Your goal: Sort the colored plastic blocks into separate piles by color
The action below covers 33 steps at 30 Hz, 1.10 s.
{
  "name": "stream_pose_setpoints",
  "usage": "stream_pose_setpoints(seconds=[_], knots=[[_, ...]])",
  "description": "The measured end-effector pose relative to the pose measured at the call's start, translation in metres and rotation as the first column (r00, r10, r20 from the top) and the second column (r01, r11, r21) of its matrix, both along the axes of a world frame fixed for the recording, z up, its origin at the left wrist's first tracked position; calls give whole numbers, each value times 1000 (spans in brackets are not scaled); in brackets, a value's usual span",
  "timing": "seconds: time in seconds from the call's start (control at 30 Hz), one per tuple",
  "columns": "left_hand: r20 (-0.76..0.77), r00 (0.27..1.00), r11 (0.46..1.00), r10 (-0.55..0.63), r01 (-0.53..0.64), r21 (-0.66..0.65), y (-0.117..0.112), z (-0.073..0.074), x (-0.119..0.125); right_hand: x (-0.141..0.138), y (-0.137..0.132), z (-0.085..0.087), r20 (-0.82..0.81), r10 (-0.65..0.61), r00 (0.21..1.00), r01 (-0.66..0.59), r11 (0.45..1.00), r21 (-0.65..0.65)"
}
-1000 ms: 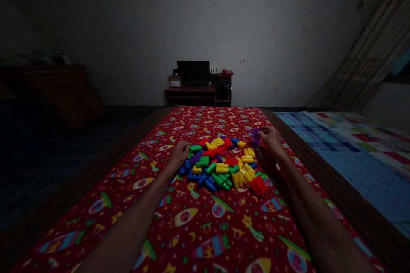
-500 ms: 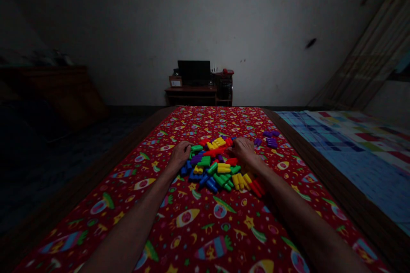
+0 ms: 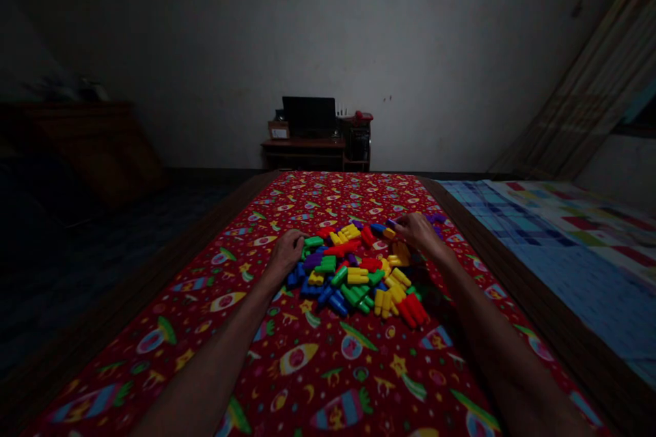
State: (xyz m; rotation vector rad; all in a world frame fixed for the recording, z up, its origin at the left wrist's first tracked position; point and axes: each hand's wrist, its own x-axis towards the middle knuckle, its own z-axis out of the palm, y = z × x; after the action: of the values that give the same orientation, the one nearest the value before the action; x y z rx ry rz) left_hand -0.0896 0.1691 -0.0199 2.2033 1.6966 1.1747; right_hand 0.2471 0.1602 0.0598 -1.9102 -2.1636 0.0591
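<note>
A pile of plastic building blocks in red, yellow, green, blue and purple lies on a red patterned cloth [image 3: 328,362]. At the pile's far right, the fingertips of my right hand [image 3: 419,231] pinch a purple block [image 3: 392,224]. Just beneath it are a blue block [image 3: 378,227] and a yellow block [image 3: 389,233]. My left hand [image 3: 288,250] rests at the left edge of the pile, its fingers curled beside a green block [image 3: 313,242]; whatever they may hold is hidden. Red blocks [image 3: 413,311] lie at the near right of the pile.
More purple blocks [image 3: 436,218] lie partly hidden behind my right hand. Beyond the cloth's far end, a dark monitor [image 3: 309,116] stands on a small desk [image 3: 302,144]. To the right is a bed with a blue checked cover [image 3: 517,252]; a wooden cabinet [image 3: 87,150] is at left.
My right hand has moved right, from over the pile towards the purple blocks, and now has a purple block at its fingertips. Yellow blocks it covered now show. My left hand has barely moved.
</note>
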Motion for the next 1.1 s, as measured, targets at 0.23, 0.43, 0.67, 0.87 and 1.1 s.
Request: stream_pose_setpoints(seconds=[0.23,0.43,0.67,0.87,1.1], knots=[[16,1000,1000,-5,5,-9,-2,0,1,19,7,0,-68,-164,984,175,958,227],[22,1000,1000,0,0,-1,-1,-1,1,-57,36,8,34,52,998,-53,999,5],[14,1000,1000,-1,1,-2,-2,-1,1,-95,63,1,27,140,990,-132,971,-201],[29,1000,1000,2,-2,-10,-1,-2,2,-51,56,4,-7,102,995,-102,989,-105],[45,999,1000,4,-3,-21,0,-1,3,34,44,10,81,-234,969,231,972,42]])
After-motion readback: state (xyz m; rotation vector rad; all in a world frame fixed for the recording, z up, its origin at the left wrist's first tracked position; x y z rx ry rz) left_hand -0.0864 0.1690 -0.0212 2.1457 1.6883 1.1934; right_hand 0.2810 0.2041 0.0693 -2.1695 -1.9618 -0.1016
